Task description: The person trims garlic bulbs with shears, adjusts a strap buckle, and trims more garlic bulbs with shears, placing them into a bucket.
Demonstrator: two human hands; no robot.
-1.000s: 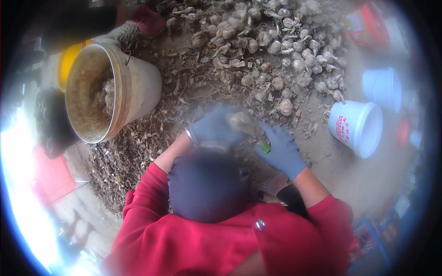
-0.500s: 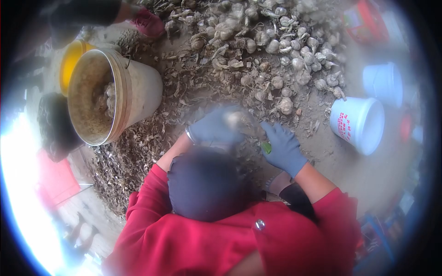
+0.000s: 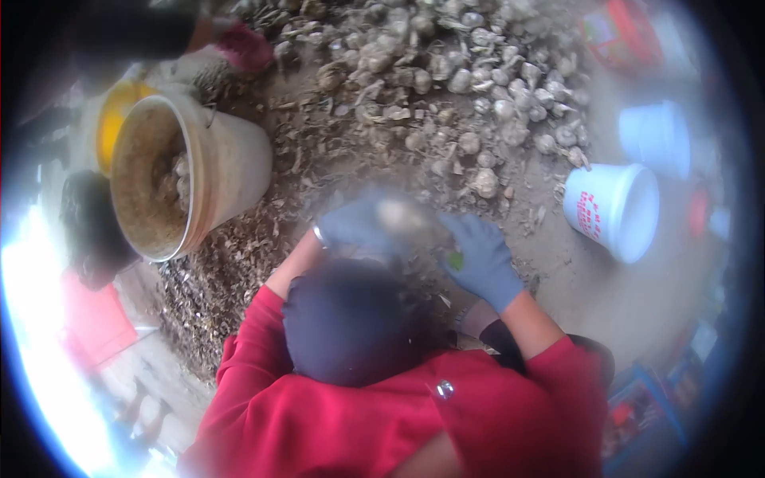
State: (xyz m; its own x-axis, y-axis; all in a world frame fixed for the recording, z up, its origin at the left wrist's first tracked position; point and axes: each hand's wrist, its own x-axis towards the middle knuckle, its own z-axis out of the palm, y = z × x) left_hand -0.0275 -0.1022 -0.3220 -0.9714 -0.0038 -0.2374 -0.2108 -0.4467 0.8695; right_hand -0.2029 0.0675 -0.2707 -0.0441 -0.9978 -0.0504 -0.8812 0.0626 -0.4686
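Observation:
My left hand [image 3: 360,222], in a grey glove, is wrapped round a pale garlic bulb [image 3: 405,215], which looks blurred. My right hand [image 3: 480,259], gloved too, is closed on a small green-handled tool [image 3: 455,260] just right of the bulb; the tool's working end cannot be made out. Dry husks [image 3: 311,143] lie on the ground around both hands. Beyond them spreads a heap of garlic bulbs [image 3: 502,88]. A dark round object [image 3: 347,323] sits below my left hand and hides part of my lap.
At the left a large whitish bucket [image 3: 239,159] lies tilted with bulbs inside, beside a yellow bucket [image 3: 111,131]. White-blue buckets [image 3: 586,209] and a red one [image 3: 625,40] stand right. Another person's dark sleeve or leg [image 3: 135,32] shows at upper left.
The view has shifted slightly, so the buckets and heap sit a little further left. Both hands stay close together round the bulb, with the green-handled tool still in my right hand.

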